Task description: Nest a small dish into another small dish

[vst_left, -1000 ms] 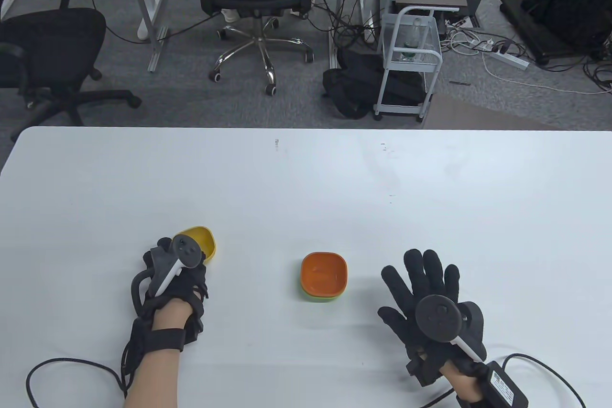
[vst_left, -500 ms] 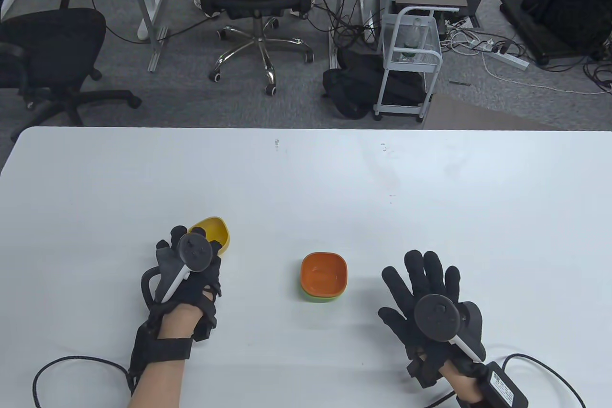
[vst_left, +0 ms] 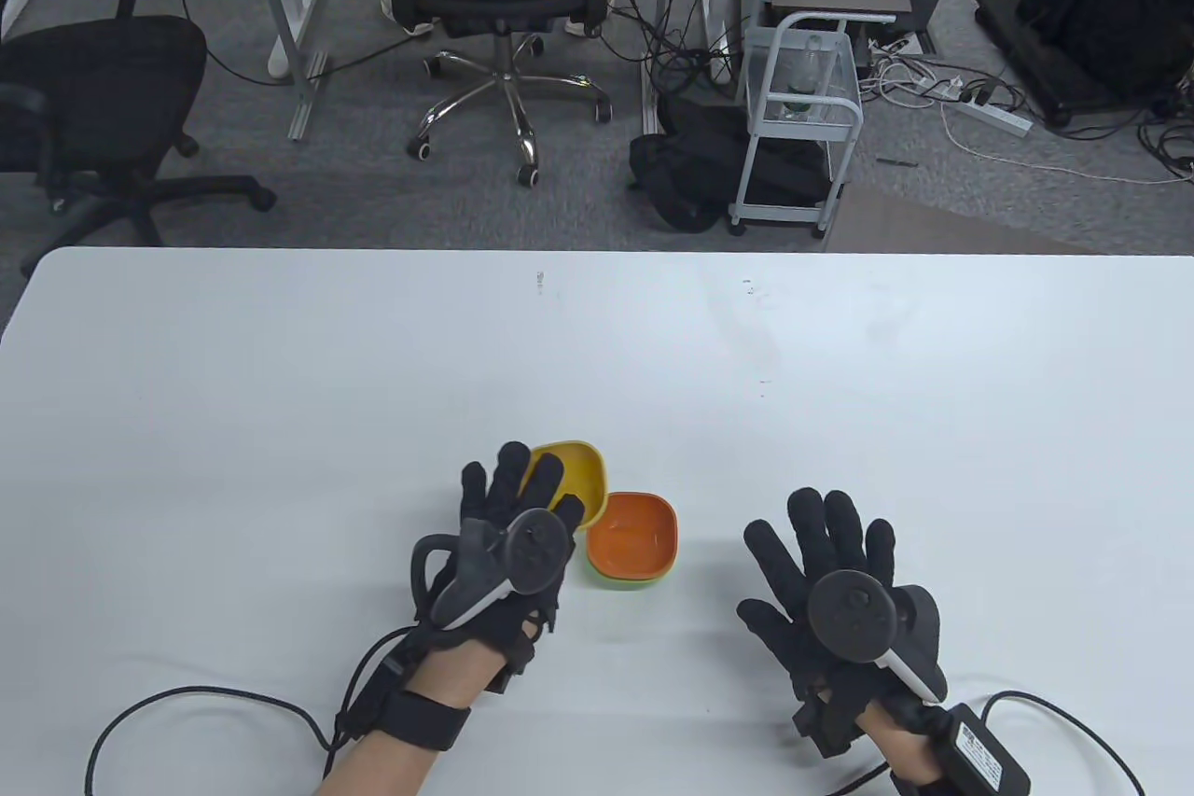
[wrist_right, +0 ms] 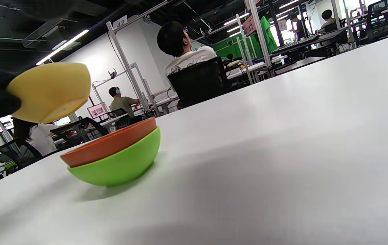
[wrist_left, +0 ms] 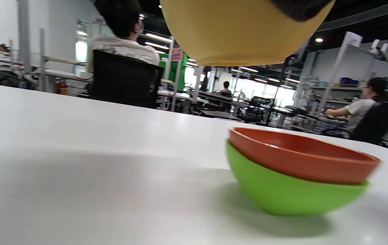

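Left hand (vst_left: 508, 544) grips the yellow dish (vst_left: 576, 471) aloft, lower centre, beside the orange dish (vst_left: 632, 537) nested in green; right hand (vst_left: 839, 591) rests spread. Tilted release could jam it crooked.

Yellow dish (wrist_left: 235, 30): underside fills 12 o'clock, raised clear of my white table (wrist_left: 78, 170), a dark glove edge over its upper right. Orange dish (wrist_left: 299, 158): at 4 o'clock, nested in the green dish (wrist_left: 282, 194), which sits on the table. Seated people, out of focus, beyond.
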`<state>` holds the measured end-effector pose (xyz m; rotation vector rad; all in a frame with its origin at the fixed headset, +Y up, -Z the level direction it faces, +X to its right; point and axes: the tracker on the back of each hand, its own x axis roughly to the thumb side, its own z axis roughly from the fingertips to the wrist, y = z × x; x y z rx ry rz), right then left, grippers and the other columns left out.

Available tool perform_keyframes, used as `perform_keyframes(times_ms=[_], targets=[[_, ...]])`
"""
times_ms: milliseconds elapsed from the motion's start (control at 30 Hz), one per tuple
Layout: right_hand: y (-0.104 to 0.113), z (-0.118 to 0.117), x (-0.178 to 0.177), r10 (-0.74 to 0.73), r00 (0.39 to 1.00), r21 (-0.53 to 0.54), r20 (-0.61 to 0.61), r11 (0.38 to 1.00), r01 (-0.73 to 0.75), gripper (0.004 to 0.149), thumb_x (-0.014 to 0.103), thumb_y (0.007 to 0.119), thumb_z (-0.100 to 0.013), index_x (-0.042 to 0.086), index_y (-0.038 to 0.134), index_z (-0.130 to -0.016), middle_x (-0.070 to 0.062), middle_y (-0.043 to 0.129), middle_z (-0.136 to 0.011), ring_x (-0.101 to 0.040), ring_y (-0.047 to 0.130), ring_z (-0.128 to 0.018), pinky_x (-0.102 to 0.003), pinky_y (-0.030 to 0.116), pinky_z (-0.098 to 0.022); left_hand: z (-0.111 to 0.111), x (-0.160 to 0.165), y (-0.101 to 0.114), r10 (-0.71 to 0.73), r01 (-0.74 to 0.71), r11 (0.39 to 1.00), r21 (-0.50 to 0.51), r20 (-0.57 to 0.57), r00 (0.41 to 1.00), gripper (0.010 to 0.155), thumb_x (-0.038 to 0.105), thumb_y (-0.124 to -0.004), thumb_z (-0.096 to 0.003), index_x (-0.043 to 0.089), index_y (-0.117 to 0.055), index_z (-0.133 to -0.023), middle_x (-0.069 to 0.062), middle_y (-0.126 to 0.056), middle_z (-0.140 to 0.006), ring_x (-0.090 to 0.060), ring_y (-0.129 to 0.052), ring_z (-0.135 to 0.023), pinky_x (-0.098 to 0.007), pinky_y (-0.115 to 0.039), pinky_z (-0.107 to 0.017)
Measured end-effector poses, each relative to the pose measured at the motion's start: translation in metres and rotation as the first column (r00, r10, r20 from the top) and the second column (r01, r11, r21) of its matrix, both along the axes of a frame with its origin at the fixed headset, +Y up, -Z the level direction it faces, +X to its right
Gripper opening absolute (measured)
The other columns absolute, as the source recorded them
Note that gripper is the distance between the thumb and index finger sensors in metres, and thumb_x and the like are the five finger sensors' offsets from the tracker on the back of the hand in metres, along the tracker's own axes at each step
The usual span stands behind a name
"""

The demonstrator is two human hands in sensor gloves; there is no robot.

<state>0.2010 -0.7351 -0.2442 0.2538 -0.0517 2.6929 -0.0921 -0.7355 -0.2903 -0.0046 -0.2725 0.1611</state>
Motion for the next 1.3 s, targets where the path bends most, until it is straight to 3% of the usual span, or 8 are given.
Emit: perform_keyframes(times_ms=[233,567,867,1133,1300], targets=[[-0.001,0.0,-0.003,0.007,1.0,-0.007,-0.007,1.0,-0.007,0.071,0.059,0.071,-0.03,0.047,0.039,-0.092,0.009,-0.001,-0.106,-0.033,-0.002,-0.104,-0.062,-0.005,-0.068,0.004,0.038,-0.024,-0.111,0.111,0.994,0.009,0.114,0.987,0.049,0.048,-0.064,-0.0388,0.045,-0.062,-0.088,0.02,-0.033,-0.115,-0.015,-0.012,-0.114,-0.053,-0.011,-0.08],[-0.005,-0.004,-0.007,0.021,1.0,-0.035,-0.013,0.999,-0.021,0.071,0.059,0.071,-0.03,0.047,0.039,-0.092,0.009,-0.001,-0.107,-0.032,-0.002,-0.104,-0.062,-0.005,-0.068,-0.003,0.038,-0.046,-0.153,0.161,0.986,-0.049,0.13,0.98,0.055,0.055,-0.062,-0.0381,0.05,-0.055,-0.092,0.019,-0.029,-0.116,-0.015,-0.01,-0.113,-0.053,-0.011,-0.079],[-0.005,-0.004,-0.007,0.006,1.0,-0.042,-0.019,0.999,-0.007,0.07,0.059,0.071,-0.03,0.047,0.04,-0.092,0.009,0.0,-0.107,-0.033,-0.002,-0.104,-0.062,-0.005,-0.068,-0.004,0.023,-0.032,-0.095,0.104,0.992,-0.073,0.122,0.988,0.061,0.062,-0.062,-0.0361,0.052,-0.049,-0.095,0.018,-0.027,-0.117,-0.016,-0.009,-0.113,-0.053,-0.011,-0.079],[0.004,0.002,-0.006,-0.027,0.998,-0.005,-0.048,1.0,0.027,0.071,0.06,0.071,-0.03,0.047,0.039,-0.092,0.009,0.0,-0.107,-0.033,-0.002,-0.104,-0.062,-0.004,-0.068,0.013,-0.014,-0.003,-0.063,0.074,0.992,-0.105,0.108,0.992,0.068,0.069,-0.061,-0.0335,0.056,-0.038,-0.096,0.019,-0.022,-0.117,-0.016,-0.007,-0.113,-0.053,-0.01,-0.079],[0.007,0.008,-0.007,-0.022,0.997,0.011,-0.071,1.0,0.023,0.071,0.06,0.07,-0.031,0.047,0.038,-0.093,0.008,0.0,-0.107,-0.034,-0.001,-0.104,-0.062,-0.003,-0.067,0.026,-0.04,0.007,-0.079,0.091,0.989,-0.117,0.11,0.991,0.068,0.068,-0.06,-0.0353,0.07,-0.02,-0.09,0.025,-0.006,-0.114,-0.013,0.003,-0.111,-0.053,-0.007,-0.078]])
